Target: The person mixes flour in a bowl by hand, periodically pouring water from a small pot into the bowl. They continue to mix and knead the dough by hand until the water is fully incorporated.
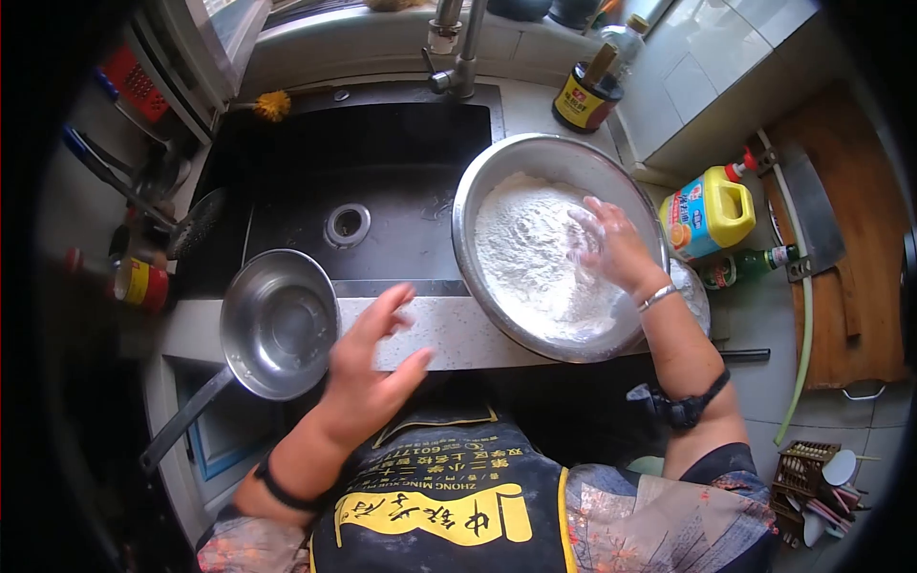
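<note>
A large metal bowl (465, 239) full of white flour (535, 248) stands at the right end of the sink and over the counter edge. My right hand (611, 244) is inside the bowl at the flour's right side, its fingers apart and dusted white, and a bracelet circles the wrist. My left hand (374, 358) hovers empty in front of the counter edge, thumb and fingers spread and slightly blurred. Just left of it, a metal saucepan (282, 320) sits on the counter with its handle pointing toward me; a little liquid seems to lie in its bottom.
The dark sink (296, 220) and its faucet (460, 72) lie ahead. A dark sauce bottle (585, 100) stands behind the bowl. On the right are a yellow detergent jug (707, 215), a green bottle (750, 265), a cleaver (812, 215) and a wooden board (850, 325).
</note>
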{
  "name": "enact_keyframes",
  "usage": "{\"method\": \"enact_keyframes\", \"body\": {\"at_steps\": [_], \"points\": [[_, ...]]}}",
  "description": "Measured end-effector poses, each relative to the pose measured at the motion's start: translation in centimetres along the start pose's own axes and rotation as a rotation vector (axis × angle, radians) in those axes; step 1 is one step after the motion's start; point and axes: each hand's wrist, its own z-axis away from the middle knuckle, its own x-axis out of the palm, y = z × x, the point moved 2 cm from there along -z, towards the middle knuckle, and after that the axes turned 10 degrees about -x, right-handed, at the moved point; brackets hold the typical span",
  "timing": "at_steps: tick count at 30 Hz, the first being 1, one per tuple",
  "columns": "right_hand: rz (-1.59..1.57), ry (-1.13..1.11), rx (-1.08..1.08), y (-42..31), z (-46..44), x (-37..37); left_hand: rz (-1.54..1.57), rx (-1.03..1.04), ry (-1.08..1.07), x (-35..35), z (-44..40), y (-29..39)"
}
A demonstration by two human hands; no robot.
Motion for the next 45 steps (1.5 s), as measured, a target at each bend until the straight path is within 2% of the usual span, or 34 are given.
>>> {"method": "enact_keyframes", "body": {"at_steps": [2,4,6,8,10,13,15,16,17,18,19,20,22,23,26,27,30,31,32,34,36,37,40,43,45], "points": [[0.081,-0.091,-0.073,-1.3,0.2,0.2,-0.025,-0.156,0.0,-3.7,3.0,-0.8],[0.09,-0.13,-0.156,-2.9,-0.5,0.7,-0.004,-0.379,0.115,-6.7,6.1,-1.6],[0.15,-0.183,-0.223,-3.6,-1.3,1.1,-0.011,-0.463,0.261,-8.7,8.8,-3.3],[0.147,-0.14,-0.216,-3.4,-1.8,1.1,-0.012,-0.539,0.385,-10.3,10.9,-5.1],[0.135,-0.099,-0.186,-2.8,-2.2,0.7,-0.093,-0.54,0.521,-11.8,12.0,-5.5],[0.028,-0.062,-0.104,-1.1,-1.7,-0.4,-0.365,-0.443,0.581,-14.3,12.0,-5.5],[0.059,-0.126,-0.158,-2.7,-1.3,-0.8,-0.465,-0.399,0.63,-15.1,11.3,-4.9],[0.075,-0.157,-0.184,-3.7,-1.0,-0.8,-0.487,-0.381,0.614,-15.1,10.9,-4.6],[0.169,-0.205,-0.329,-4.2,-0.8,0.3,-0.51,-0.363,0.598,-15.0,10.5,-4.3],[0.166,-0.218,-0.386,-5.1,-0.8,1.0,-0.534,-0.344,0.58,-14.7,10.2,-4.1],[0.2,-0.251,-0.384,-5.5,-1.2,1.2,-0.563,-0.319,0.514,-14.2,9.9,-3.9],[0.231,-0.285,-0.377,-5.4,-1.5,1.3,-0.426,-0.319,0.473,-13.2,9.6,-3.7],[0.096,-0.186,-0.299,-4.1,-2.2,1.0,-0.14,-0.397,0.331,-10.3,8.8,-3.2],[0.029,-0.138,-0.259,-3.3,-2.6,0.8,-0.121,-0.372,0.21,-8.6,7.8,-2.7],[-0.482,0.083,-0.059,0.2,-2.3,-0.7,0.073,-0.358,-0.081,-3.4,3.9,-2.0],[-0.528,0.099,0.028,1.3,-2.0,-0.7,0.169,-0.419,-0.138,-1.6,2.4,-2.8],[-0.41,-0.041,0.4,4.1,-1.9,-0.4,0.331,-0.64,-0.317,3.8,-1.7,-3.4],[-0.441,0.044,0.336,7.2,-2.3,2.9,0.359,-0.686,-0.338,5.3,-2.8,-2.9],[-0.535,0.021,0.306,7.0,-2.7,4.0,0.384,-0.735,-0.363,6.7,-3.4,-2.5],[-0.718,-0.023,0.24,4.7,-4.6,6.0,0.439,-0.671,-0.293,8.7,-4.0,-1.8],[-0.296,-0.247,0.181,-0.9,-4.5,1.9,0.506,-0.635,-0.218,9.7,-4.5,-2.4],[-0.096,-0.314,0.041,-3.1,-4.2,0.6,0.547,-0.629,-0.181,10.1,-4.9,-3.0],[0.015,-0.348,-0.161,-5.5,-2.0,1.0,0.568,-0.617,-0.122,9.9,-5.9,-3.2],[0.248,-0.216,-0.58,-7.1,-1.2,3.8,0.52,-0.624,-0.131,9.2,-6.7,-3.5],[0.225,-0.356,-0.556,-5.8,-2.4,3.3,0.519,-0.602,-0.121,8.9,-7.2,-3.0]]}}
